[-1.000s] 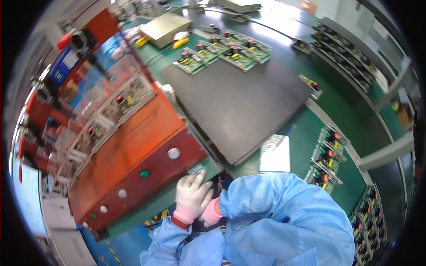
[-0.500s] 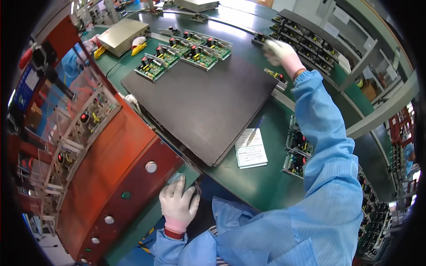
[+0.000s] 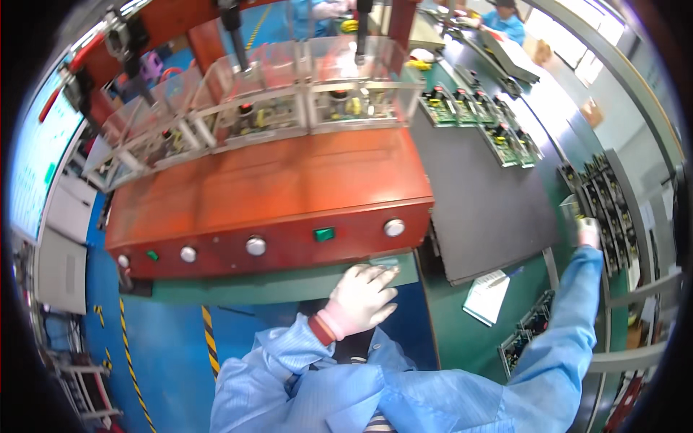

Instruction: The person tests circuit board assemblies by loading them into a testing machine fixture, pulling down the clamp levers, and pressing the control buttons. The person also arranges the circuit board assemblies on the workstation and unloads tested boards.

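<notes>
My left hand [image 3: 361,296], in a white glove with a pink cuff, lies palm down with fingers spread at the edge of the green ledge [image 3: 289,283] before the red test fixture [image 3: 267,187]. A small pale-blue item [image 3: 385,262] shows by its fingertips. Stretched far to the right, my gloved right hand [image 3: 589,234] is beside a rack of circuit boards [image 3: 610,209]. A blurred greenish panel [image 3: 570,209] shows next to its fingers; whether they grip it cannot be made out. Several circuit boards [image 3: 498,137] in metal frames sit around the far end of a black mat [image 3: 484,209].
Clear covers [image 3: 256,108] over boards and upright clamps [image 3: 232,32] top the fixture. A pad of paper [image 3: 485,297] with a pen lies on the green bench right of me. More framed boards [image 3: 530,328] are near my right forearm. Another person [image 3: 505,25] works at the far end.
The view has swung left, bringing the red fixture to the middle. My right arm remains stretched out by the rack. My left hand stays at the ledge with fingers spread.
</notes>
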A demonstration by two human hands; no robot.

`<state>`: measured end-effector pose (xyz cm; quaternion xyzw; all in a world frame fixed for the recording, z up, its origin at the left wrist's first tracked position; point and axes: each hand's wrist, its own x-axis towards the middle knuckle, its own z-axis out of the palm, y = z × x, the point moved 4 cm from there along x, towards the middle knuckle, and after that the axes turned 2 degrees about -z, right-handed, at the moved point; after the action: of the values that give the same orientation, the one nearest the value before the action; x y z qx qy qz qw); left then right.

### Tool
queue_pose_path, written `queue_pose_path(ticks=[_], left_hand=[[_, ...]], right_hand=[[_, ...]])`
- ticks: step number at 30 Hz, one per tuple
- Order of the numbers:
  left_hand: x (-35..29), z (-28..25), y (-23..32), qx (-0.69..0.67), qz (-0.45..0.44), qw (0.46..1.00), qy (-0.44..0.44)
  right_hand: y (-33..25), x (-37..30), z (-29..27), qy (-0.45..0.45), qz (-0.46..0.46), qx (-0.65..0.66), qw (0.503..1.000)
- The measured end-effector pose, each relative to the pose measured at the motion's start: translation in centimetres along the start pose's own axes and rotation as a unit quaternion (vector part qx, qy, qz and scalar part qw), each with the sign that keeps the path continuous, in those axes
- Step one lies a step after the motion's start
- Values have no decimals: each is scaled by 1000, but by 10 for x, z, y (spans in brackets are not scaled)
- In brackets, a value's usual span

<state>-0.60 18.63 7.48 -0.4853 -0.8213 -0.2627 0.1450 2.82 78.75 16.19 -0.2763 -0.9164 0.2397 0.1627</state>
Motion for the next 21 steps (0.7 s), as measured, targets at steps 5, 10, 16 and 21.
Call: queue_pose_path(ticks=[5, 10, 16, 21], left_hand=[[1, 6, -5, -31, -11, 998, 49], [-1, 2, -7, -42, -12, 995, 91], [-6, 18, 0, -63, 10, 981, 183], [-21, 23, -2, -98, 2, 977, 192]], right_hand=[[-43, 9, -46, 39, -114, 90, 989], [-207, -54, 68, -139, -416, -170, 882], [-101, -42, 84, -61, -126, 26, 990], [-147, -63, 95, -313, 98, 85, 941]])
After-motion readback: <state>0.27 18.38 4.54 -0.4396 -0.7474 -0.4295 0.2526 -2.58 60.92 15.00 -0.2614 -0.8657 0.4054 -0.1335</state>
